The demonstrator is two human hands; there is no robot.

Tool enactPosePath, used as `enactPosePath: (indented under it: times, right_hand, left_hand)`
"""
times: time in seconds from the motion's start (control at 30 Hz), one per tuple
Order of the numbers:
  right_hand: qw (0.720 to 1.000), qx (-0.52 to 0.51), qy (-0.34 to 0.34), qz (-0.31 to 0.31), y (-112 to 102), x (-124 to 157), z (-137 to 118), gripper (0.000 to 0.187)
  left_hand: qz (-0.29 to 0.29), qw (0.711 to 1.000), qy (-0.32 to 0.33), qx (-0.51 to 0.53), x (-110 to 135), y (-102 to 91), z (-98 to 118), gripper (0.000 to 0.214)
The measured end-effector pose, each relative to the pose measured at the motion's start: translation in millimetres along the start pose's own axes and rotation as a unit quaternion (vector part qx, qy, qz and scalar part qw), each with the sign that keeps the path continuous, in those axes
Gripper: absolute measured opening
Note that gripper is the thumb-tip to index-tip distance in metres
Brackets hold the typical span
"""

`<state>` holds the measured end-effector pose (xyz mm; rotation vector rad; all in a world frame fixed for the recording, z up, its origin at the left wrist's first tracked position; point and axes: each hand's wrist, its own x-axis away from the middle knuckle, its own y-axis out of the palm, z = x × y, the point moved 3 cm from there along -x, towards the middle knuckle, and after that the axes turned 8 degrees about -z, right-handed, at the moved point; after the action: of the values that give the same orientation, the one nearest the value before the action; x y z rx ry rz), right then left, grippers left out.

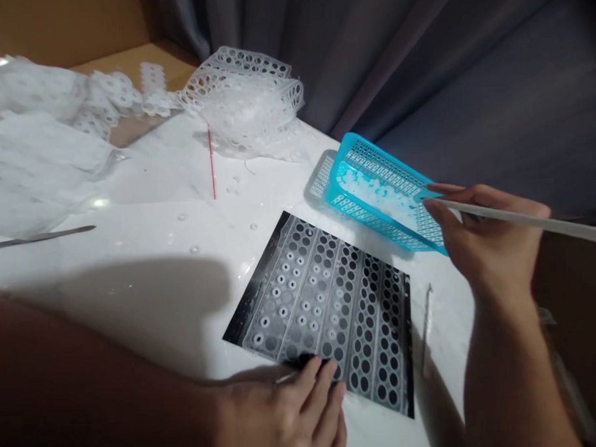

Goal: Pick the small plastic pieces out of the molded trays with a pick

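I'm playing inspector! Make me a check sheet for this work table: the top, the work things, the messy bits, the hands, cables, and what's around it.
Surface: shiny white tabletop.
Work things: black sheet under clear strips with oval holes, some holding small white rings; blue basket with white bits inside.
Clutter: heap of holed white sheets; red stick; thin tool right of the black sheet.
Hands: left hand at the black sheet's near edge; right hand holds a long white stick by the basket.
Cables: nothing seen.
Surroundings: dark curtain behind.
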<state>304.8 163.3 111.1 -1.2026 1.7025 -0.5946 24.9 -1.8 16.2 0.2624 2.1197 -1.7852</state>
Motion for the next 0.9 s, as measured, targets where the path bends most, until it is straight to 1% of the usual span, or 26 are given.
enactPosePath:
  times: [0.03, 0.07, 0.1, 0.13, 0.17, 0.2, 0.23, 0.27, 0.3, 0.33, 0.37, 0.4, 0.43, 0.47, 0.53, 0.63, 0.7, 0.8, 0.9]
  right_hand:
    - [1.0, -0.006, -0.002, 0.007, -2.7, 3.9, -3.2, 0.009]
    - [1.0, -0.022, -0.012, 0.01, -3.9, 9.9, -10.6, 0.009]
    - [0.998, -0.047, -0.03, 0.0, -3.1, 17.6, -21.2, 0.008]
    - [0.995, -0.075, -0.059, -0.038, 0.7, 26.5, -34.5, 0.007]
    - [0.987, -0.112, -0.091, -0.075, 5.7, 36.4, -48.7, 0.006]
    - [0.973, -0.156, -0.117, -0.124, 12.5, 46.7, -62.3, 0.007]
    - [0.951, -0.208, -0.145, -0.175, 20.3, 57.1, -75.1, 0.008]
    - [0.923, -0.248, -0.179, -0.233, 29.1, 67.5, -86.7, 0.008]
    - [0.894, -0.279, -0.207, -0.283, 37.6, 77.2, -95.9, 0.008]
    - [0.867, -0.307, -0.231, -0.319, 45.3, 85.8, -102.4, 0.008]
    - [0.842, -0.328, -0.25, -0.347, 52.3, 93.4, -106.8, 0.007]
    - [0.824, -0.344, -0.265, -0.363, 58.0, 99.9, -109.2, 0.006]
    - [0.814, -0.352, -0.277, -0.37, 62.5, 105.5, -110.2, 0.006]
    - [0.81, -0.35, -0.286, -0.374, 65.9, 110.5, -110.6, 0.006]
    - [0.813, -0.324, -0.305, -0.375, 69.6, 120.0, -111.7, 0.01]
    - [0.82, -0.277, -0.333, -0.373, 69.6, 132.7, -117.1, 0.025]
    - [0.825, -0.258, -0.344, -0.368, 69.0, 137.9, -121.2, 0.029]
    - [0.823, -0.245, -0.347, -0.377, 71.8, 139.7, -123.7, 0.025]
    - [0.811, -0.26, -0.35, -0.39, 77.2, 137.7, -122.0, 0.023]
  left_hand:
    - [0.004, 1.0, -0.002, 0.003, -0.6, 2.2, 2.5, 0.033]
    - [0.007, 1.0, -0.019, 0.009, -1.5, 5.1, 6.0, 0.031]
    - [0.019, 0.998, -0.059, 0.019, -2.3, 8.1, 9.6, 0.027]
    - [0.047, 0.992, -0.113, 0.035, -2.7, 10.5, 13.3, 0.023]
    - [0.053, 0.975, -0.21, 0.046, -2.1, 14.1, 14.7, 0.024]
    - [0.055, 0.96, -0.268, 0.055, -1.6, 17.2, 17.7, 0.026]
    - [0.057, 0.964, -0.255, 0.056, -2.9, 19.0, 22.9, 0.026]
    - [0.066, 0.97, -0.229, 0.057, -4.4, 19.3, 27.0, 0.026]
    - [0.07, 0.97, -0.223, 0.064, -5.1, 19.0, 28.0, 0.025]
    - [0.074, 0.966, -0.238, 0.07, -5.1, 17.8, 26.1, 0.023]
    - [0.063, 0.965, -0.243, 0.077, -5.5, 16.6, 23.5, 0.022]
    - [0.056, 0.971, -0.22, 0.077, -6.6, 14.5, 21.5, 0.019]
    - [0.04, 0.977, -0.195, 0.076, -7.5, 12.5, 19.2, 0.017]
    - [0.021, 0.984, -0.16, 0.075, -8.3, 10.6, 17.2, 0.016]
    - [-0.006, 0.992, -0.105, 0.062, -8.0, 6.2, 12.5, 0.015]
    - [-0.028, 0.996, -0.046, 0.07, -4.4, -0.2, 5.1, 0.013]
    - [-0.041, 0.995, -0.014, 0.092, -1.8, -3.5, 1.3, 0.012]
    - [-0.051, 0.994, -0.005, 0.093, -0.4, -5.9, -1.4, 0.014]
    - [-0.05, 0.995, -0.022, 0.081, -1.7, -5.2, 0.3, 0.017]
